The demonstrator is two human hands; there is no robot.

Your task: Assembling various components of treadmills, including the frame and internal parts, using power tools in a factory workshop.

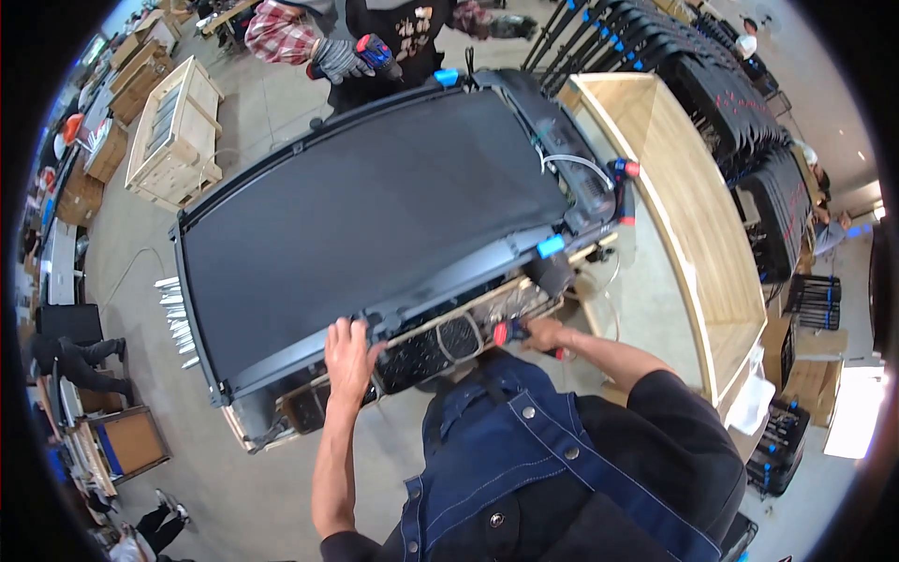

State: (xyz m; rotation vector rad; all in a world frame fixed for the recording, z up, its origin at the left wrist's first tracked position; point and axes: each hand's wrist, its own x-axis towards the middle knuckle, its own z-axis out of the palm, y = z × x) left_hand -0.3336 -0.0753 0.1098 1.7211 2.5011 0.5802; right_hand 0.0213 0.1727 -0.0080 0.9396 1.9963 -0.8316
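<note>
- A treadmill (375,211) lies flat in the middle of the workshop floor, its wide dark running belt facing up and its near end frame pointing toward the person wearing the camera.
- The left hand (348,359) rests palm down on the treadmill's near edge; its fingers lie close together, their tips touching the black frame rail just where the belt ends.
- The right hand (541,334) sits at the treadmill's near right corner, fingers curled tight around a red-and-black handled tool (510,332); the red end of the handle sticks out leftward past the knuckles, and the working tip is hidden.
- Between the two hands, against the treadmill's near end, a black perforated motor cover (435,345) shows under the frame.
- A blue cap (551,246) sits on the treadmill's near right corner, just above the right hand.
- A red-and-black power driver (623,187) lies on the treadmill's right side rail.
- At the treadmill's far end, a co-worker's gloved hand (337,58) holds another red-and-blue driver (376,51).
- To the right of the treadmill stands a long wooden crate (693,215); to its far left sits a smaller slatted wooden crate (173,136).
</note>
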